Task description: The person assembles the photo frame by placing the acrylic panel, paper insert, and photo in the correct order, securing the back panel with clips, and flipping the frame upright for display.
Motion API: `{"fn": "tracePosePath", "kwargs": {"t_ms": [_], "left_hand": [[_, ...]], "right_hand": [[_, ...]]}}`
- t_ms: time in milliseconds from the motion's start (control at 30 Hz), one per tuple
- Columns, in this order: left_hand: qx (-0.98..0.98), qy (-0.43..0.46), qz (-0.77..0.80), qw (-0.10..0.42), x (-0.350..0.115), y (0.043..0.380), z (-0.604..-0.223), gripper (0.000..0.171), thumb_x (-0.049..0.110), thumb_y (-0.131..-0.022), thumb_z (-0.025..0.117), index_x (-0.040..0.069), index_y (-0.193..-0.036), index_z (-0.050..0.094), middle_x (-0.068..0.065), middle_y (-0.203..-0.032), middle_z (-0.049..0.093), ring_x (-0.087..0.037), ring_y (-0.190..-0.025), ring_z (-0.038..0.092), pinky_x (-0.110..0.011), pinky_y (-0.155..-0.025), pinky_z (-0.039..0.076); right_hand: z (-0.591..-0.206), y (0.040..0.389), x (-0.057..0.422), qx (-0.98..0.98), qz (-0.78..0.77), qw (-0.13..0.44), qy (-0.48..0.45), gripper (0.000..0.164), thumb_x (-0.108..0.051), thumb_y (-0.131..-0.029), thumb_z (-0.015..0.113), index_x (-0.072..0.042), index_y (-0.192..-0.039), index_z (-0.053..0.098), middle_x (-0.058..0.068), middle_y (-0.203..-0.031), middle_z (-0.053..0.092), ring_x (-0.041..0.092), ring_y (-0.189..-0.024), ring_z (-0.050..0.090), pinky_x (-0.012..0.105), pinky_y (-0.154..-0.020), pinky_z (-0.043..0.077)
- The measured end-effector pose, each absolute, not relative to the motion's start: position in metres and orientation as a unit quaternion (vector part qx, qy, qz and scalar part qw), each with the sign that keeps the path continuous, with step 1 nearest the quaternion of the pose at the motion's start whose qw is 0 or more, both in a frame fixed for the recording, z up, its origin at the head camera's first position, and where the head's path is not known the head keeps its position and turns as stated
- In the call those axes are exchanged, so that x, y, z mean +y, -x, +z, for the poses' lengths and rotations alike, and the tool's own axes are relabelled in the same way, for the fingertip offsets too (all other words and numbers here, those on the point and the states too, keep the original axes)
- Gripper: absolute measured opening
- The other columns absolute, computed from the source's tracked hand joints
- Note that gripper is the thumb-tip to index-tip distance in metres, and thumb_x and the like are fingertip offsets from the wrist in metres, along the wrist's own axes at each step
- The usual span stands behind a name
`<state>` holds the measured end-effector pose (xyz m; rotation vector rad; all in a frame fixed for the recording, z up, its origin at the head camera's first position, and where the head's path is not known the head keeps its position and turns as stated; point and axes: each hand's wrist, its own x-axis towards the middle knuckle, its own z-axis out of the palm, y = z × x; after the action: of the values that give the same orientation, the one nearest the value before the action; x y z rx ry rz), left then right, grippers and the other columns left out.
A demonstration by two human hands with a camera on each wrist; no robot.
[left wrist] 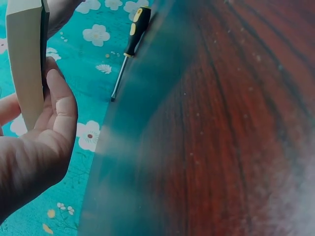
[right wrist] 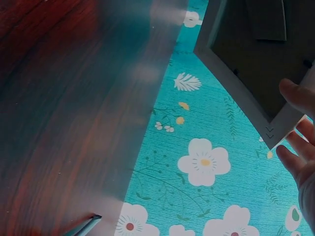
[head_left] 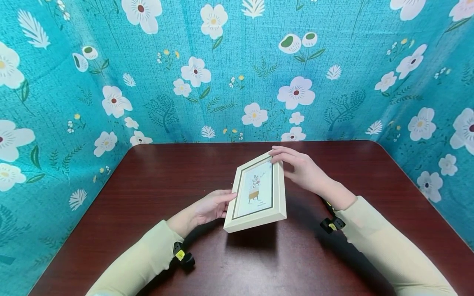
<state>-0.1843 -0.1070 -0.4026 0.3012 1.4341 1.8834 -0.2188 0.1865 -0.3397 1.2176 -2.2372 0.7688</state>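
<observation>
A cream picture frame [head_left: 254, 191] with a drawing of a potted plant is held tilted over the table, its shadow beneath it. My left hand [head_left: 208, 209] grips its left edge, thumb on the front; in the left wrist view the fingers [left wrist: 61, 105] curl at its back. At the upper right corner, my right hand [head_left: 301, 170] pinches the frame, fingers over the front rim. The right wrist view shows the thumb [right wrist: 298, 96] against the dark back panel [right wrist: 246, 64], which has a stand leg [right wrist: 268, 19].
A screwdriver [left wrist: 134, 39] with a black and yellow handle lies on the table near its edge in the left wrist view. The dark red wooden table [head_left: 166, 172] ends at a blue flowered cloth [head_left: 229, 94] hanging behind and at both sides.
</observation>
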Motion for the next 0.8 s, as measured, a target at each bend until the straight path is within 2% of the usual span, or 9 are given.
{"fn": "tracePosePath", "kwargs": {"t_ms": [133,333,433,500,633,800], "left_hand": [[0.562,-0.108,0.738,0.358,-0.109,0.184,-0.404,0.03,0.014,-0.105,0.037,-0.005,-0.127,0.044,-0.003,-0.097,0.068,-0.014,-0.087,0.065,-0.031,-0.073,0.053],[0.57,-0.093,0.742,0.34,-0.11,0.183,-0.405,0.029,0.016,-0.105,0.04,-0.005,-0.124,0.044,-0.004,-0.097,0.067,-0.015,-0.087,0.065,-0.031,-0.074,0.053],[0.573,-0.084,0.745,0.331,-0.11,0.183,-0.405,0.024,0.016,-0.105,0.04,-0.002,-0.119,0.046,-0.005,-0.095,0.067,-0.015,-0.086,0.065,-0.031,-0.074,0.053],[0.578,-0.085,0.745,0.322,-0.11,0.184,-0.406,0.022,0.016,-0.105,0.04,-0.001,-0.117,0.047,-0.004,-0.094,0.067,-0.015,-0.085,0.065,-0.031,-0.073,0.053],[0.594,-0.085,0.74,0.304,-0.11,0.185,-0.406,0.022,0.016,-0.104,0.042,-0.001,-0.117,0.046,-0.004,-0.092,0.067,-0.015,-0.083,0.065,-0.031,-0.071,0.053],[0.63,-0.088,0.718,0.283,-0.108,0.185,-0.402,0.032,0.02,-0.104,0.046,-0.005,-0.124,0.042,-0.004,-0.097,0.065,-0.015,-0.084,0.065,-0.031,-0.07,0.053]], "right_hand": [[-0.346,0.218,0.187,-0.84,0.268,0.225,-0.414,0.047,0.011,-0.066,0.084,-0.003,-0.107,0.065,0.014,-0.128,0.057,0.031,-0.123,0.05,0.042,-0.084,0.052],[-0.353,0.218,0.189,-0.866,0.267,0.202,-0.371,0.062,0.007,-0.068,0.085,-0.005,-0.123,0.057,0.014,-0.137,0.049,0.029,-0.124,0.048,0.045,-0.089,0.049],[-0.356,0.218,0.191,-0.867,0.273,0.199,-0.366,0.065,0.009,-0.069,0.083,-0.004,-0.127,0.055,0.015,-0.137,0.049,0.03,-0.125,0.047,0.047,-0.091,0.048],[-0.358,0.218,0.193,-0.868,0.28,0.196,-0.361,0.061,0.009,-0.073,0.08,-0.003,-0.127,0.055,0.015,-0.137,0.049,0.031,-0.126,0.046,0.048,-0.093,0.046],[-0.361,0.217,0.196,-0.879,0.31,0.17,-0.319,0.046,0.006,-0.086,0.069,-0.001,-0.129,0.054,0.016,-0.137,0.049,0.031,-0.127,0.046,0.05,-0.097,0.042],[-0.359,0.212,0.199,-0.891,0.383,0.1,-0.223,0.039,-0.013,-0.099,0.057,0.0,-0.135,0.048,0.02,-0.134,0.052,0.034,-0.122,0.05,0.053,-0.096,0.043]]}}
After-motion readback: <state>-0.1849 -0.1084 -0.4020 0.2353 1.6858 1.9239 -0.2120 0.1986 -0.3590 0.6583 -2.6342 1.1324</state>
